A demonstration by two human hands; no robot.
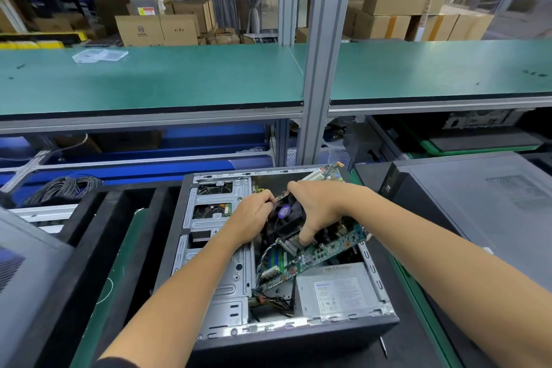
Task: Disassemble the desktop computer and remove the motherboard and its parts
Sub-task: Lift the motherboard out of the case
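Lifting the motherboard out of the open computer case, the person is holding it tilted, its far right corner sticking up over the case's far wall and its near left end still down inside. The right hand is gripping the black cooler fan on the board, fingers curled over the far side and thumb pressing near the heatsink. The left hand is pinching the board's left edge beside the fan. Judging from the tilt, the board is looking free of its screws and nearly out; the fan, the memory sticks and a plugged-in cable bundle are still sitting on it, waiting to be stripped. The grey power supply and metal drive cage are remaining inside. A label on the power supply and a purple sticker on the fan are showing print too small to read.
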